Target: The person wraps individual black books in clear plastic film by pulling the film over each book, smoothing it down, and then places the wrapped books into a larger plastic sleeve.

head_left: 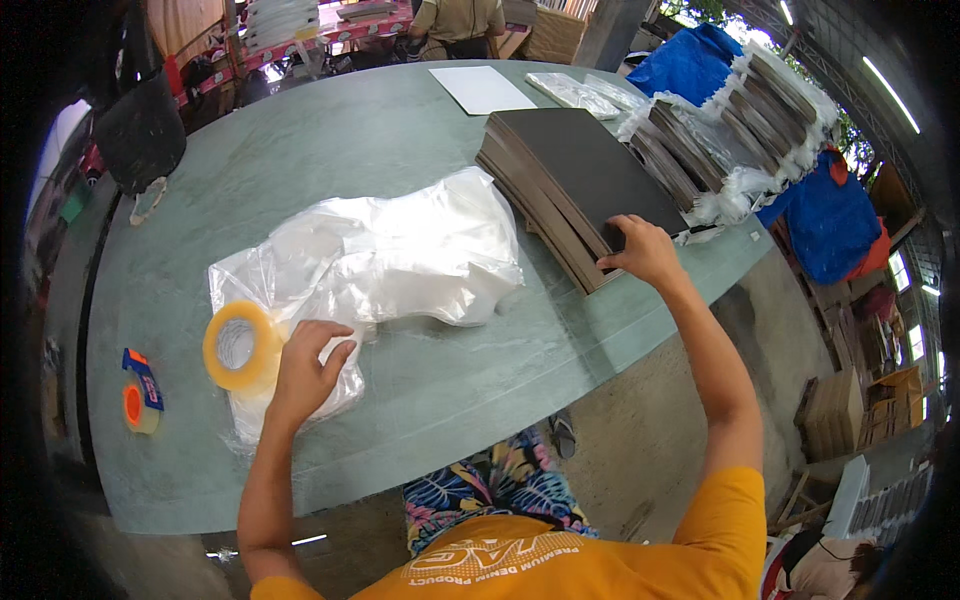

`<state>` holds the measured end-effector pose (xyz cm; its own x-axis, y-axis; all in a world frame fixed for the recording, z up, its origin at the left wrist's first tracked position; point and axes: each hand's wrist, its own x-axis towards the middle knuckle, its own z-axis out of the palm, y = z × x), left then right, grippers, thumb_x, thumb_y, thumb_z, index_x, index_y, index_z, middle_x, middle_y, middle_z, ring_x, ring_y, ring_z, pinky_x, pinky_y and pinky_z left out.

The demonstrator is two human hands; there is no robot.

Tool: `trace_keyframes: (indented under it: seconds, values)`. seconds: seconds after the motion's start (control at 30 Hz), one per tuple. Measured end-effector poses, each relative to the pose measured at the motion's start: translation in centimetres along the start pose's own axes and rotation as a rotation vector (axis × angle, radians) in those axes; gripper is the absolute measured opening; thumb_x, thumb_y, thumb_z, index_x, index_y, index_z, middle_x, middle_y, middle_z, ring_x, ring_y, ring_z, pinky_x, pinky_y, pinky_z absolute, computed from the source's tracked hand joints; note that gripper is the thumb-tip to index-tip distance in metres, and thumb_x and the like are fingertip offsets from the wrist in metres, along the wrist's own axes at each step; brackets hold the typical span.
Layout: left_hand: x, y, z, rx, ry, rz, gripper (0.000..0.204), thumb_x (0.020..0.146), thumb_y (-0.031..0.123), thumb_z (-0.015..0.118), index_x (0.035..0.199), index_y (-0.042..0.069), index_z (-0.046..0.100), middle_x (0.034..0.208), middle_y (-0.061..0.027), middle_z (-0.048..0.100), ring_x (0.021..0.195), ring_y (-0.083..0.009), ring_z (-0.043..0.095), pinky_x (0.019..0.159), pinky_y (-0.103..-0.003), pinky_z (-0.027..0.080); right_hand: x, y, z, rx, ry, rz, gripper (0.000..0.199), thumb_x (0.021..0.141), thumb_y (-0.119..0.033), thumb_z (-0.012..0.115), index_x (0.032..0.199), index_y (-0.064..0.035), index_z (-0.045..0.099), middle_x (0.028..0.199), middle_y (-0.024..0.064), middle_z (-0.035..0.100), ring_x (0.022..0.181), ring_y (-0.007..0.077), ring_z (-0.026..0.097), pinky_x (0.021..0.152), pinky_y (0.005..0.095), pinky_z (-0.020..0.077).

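Observation:
A stack of dark flat boards (pixel 585 165) rests on the table, right of centre. At its near corner my right hand (pixel 645 250) grips the top board, fingers on the upper face and thumb at the edge. My left hand (pixel 312 370) hovers over a pile of clear plastic bags (pixel 400 245), its thumb and curled fingers apart and nothing between them. Just left of that hand, a large roll of clear tape (pixel 262 345) lies on the bags.
A small tape dispenser (pixel 143 392) sits at the table's left. Beyond the boards are a white sheet (pixel 482 90) and plastic-wrapped packs (pixel 572 95). Wrapped stacks (pixel 720 130) stand at the right edge. A black bucket (pixel 140 130) is far left; a person (pixel 455 22) sits behind the table.

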<state>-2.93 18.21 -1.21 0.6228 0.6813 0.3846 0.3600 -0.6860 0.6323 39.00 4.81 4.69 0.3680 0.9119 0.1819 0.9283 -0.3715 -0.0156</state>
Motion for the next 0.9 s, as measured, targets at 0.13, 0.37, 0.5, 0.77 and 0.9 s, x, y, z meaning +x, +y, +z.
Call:
trace_keyframes:
  seconds: [0.13, 0.37, 0.5, 0.77, 0.9]
  values:
    - [2.5, 3.5, 1.3, -0.020, -0.067, 0.087, 0.013, 0.073, 0.010, 0.061, 0.083, 0.002, 0.059, 0.084, -0.0117, 0.058, 0.082, -0.0267, 0.053, 0.072, -0.033, 0.042, 0.1, 0.2, -0.5, -0.022, 0.078, -0.137, 0.061, 0.057, -0.031, 0.073, 0.109, -0.0080, 0.050, 0.104, 0.0103, 0.055, 0.087, 0.0279, 0.057, 0.072, 0.0356, 0.0465]
    - [3.8, 8.7, 6.7, -0.087, -0.206, 0.101, 0.018, 0.074, 0.013, 0.060, 0.089, 0.003, 0.058, 0.082, -0.0133, 0.059, 0.076, -0.0276, 0.055, 0.069, -0.034, 0.043, 0.9, 1.9, 1.1, -0.509, 0.054, -0.486, 0.061, 0.071, -0.011, 0.057, 0.125, -0.0010, 0.030, 0.109, 0.0282, 0.047, 0.088, 0.0384, 0.056, 0.067, 0.0372, 0.0510]
    - [4.2, 10.9, 9.3, -0.119, -0.283, 0.022, 0.019, 0.076, 0.013, 0.060, 0.090, 0.002, 0.058, 0.081, -0.0131, 0.060, 0.073, -0.0240, 0.058, 0.065, -0.031, 0.045, -2.3, 5.9, 0.2, -0.574, 0.166, -0.658, 0.062, 0.061, 0.000, 0.061, 0.119, -0.0005, 0.038, 0.107, 0.0283, 0.047, 0.085, 0.0375, 0.057, 0.065, 0.0357, 0.0514]
    - [13.1, 13.8, 13.4, -0.125, -0.252, 0.106, 0.024, 0.078, 0.020, 0.058, 0.095, 0.002, 0.058, 0.087, -0.0128, 0.061, 0.078, -0.0221, 0.059, 0.068, -0.030, 0.046, -12.1, 14.8, 1.5, 0.285, 0.197, -0.270, 0.069, 0.062, -0.018, 0.068, 0.122, -0.0049, 0.035, 0.120, 0.0198, 0.042, 0.109, 0.0323, 0.043, 0.090, 0.0434, 0.0348]
    - [22.5, 10.7, 18.5, -0.021, 0.033, -0.001, 0.040, 0.079, 0.032, 0.056, 0.102, -0.001, 0.054, 0.095, -0.0182, 0.059, 0.089, -0.0286, 0.056, 0.077, -0.035, 0.044, -10.6, 19.7, 3.6, 1.120, 0.447, 0.498, 0.075, 0.067, -0.034, 0.068, 0.126, -0.0029, 0.032, 0.126, 0.0142, 0.038, 0.114, 0.0279, 0.038, 0.091, 0.0411, 0.0316]
